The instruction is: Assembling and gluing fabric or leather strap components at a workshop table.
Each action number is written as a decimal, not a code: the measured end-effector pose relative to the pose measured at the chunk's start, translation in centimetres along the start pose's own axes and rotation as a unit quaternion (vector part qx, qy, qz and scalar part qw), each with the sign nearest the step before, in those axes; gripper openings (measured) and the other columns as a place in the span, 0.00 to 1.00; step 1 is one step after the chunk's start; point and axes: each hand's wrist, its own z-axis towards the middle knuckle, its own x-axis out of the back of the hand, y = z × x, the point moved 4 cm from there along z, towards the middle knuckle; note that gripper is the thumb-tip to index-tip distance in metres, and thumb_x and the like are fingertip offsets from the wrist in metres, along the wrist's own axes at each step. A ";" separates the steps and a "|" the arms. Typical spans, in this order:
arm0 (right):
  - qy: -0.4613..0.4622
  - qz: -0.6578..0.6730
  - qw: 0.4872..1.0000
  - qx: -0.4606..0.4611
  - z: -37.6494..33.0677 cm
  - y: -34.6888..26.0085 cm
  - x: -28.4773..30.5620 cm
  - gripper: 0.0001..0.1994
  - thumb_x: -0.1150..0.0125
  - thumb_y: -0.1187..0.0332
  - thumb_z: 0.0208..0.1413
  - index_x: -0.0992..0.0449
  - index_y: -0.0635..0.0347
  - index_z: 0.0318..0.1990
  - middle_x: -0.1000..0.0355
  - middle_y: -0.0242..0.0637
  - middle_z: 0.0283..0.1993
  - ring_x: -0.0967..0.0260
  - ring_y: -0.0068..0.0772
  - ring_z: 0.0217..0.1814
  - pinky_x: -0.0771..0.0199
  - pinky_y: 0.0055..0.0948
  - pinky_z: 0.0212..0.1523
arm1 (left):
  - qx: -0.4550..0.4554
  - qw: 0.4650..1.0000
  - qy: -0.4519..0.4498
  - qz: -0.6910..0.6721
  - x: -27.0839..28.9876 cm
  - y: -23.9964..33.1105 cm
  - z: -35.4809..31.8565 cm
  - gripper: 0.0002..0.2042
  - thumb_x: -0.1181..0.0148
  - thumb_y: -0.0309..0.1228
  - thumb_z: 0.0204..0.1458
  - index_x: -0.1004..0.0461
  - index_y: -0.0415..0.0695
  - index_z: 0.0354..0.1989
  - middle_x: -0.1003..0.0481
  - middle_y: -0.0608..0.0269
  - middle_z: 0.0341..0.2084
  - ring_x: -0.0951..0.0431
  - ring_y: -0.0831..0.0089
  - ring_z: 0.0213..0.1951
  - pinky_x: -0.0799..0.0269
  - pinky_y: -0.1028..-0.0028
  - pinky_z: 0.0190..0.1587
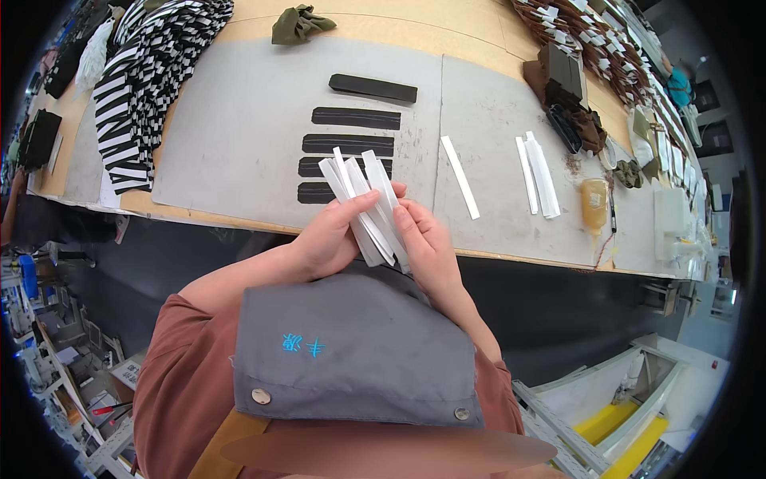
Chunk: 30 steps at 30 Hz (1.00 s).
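Note:
Just over the table's near edge, my two hands hold a fanned bunch of white strips (369, 225). My left hand (331, 235) is closed round the left part of the bunch, its thumb lying across the top. On the other side, my right hand (427, 243) pinches the rightmost strips between thumb and fingers. Behind the bunch, several dark fabric strips with rounded ends (355, 118) lie in a column on the grey table covering; the nearest ones are partly hidden by the white strips. To the right lie a single white strip (459, 177) and a small white stack (542, 176).
A bottle of amber liquid (594, 204) stands at the right near the edge. Black-and-white bundled pieces (148, 88) heap at the left, brown ones with white tags (590, 36) at the far right. An olive cloth (302, 25) lies at the back. A metal frame (622, 399) stands lower right.

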 end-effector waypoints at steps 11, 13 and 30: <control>0.070 -0.067 0.995 0.027 1.0 -0.7 -1.5 0.13 0.43 0.63 0.70 0.21 0.67 0.45 0.22 0.30 0.35 0.30 0.13 0.38 0.30 0.18 0.39 | -0.021 0.999 -0.002 -0.030 0.4 0.5 -0.6 0.23 0.53 0.42 0.72 0.38 0.45 0.69 0.32 0.62 0.63 0.33 0.67 0.66 0.37 0.58 0.69; 0.071 -0.079 0.994 0.039 1.1 -1.0 -1.6 0.13 0.43 0.64 0.71 0.21 0.67 0.44 0.21 0.31 0.36 0.29 0.13 0.38 0.29 0.19 0.39 | -0.022 0.999 0.001 -0.035 0.8 0.3 -0.3 0.21 0.54 0.42 0.72 0.36 0.45 0.68 0.33 0.61 0.64 0.32 0.67 0.66 0.37 0.58 0.68; 0.243 -0.508 0.824 0.066 4.5 -0.6 10.8 0.11 0.35 0.69 0.57 0.26 0.63 0.44 0.28 0.45 0.42 0.27 0.46 0.40 0.26 0.41 0.43 | -0.083 0.990 0.098 0.061 4.5 4.1 -4.5 0.07 0.45 0.34 0.68 0.34 0.48 0.38 0.37 0.75 0.24 0.45 0.91 0.18 0.50 0.86 0.20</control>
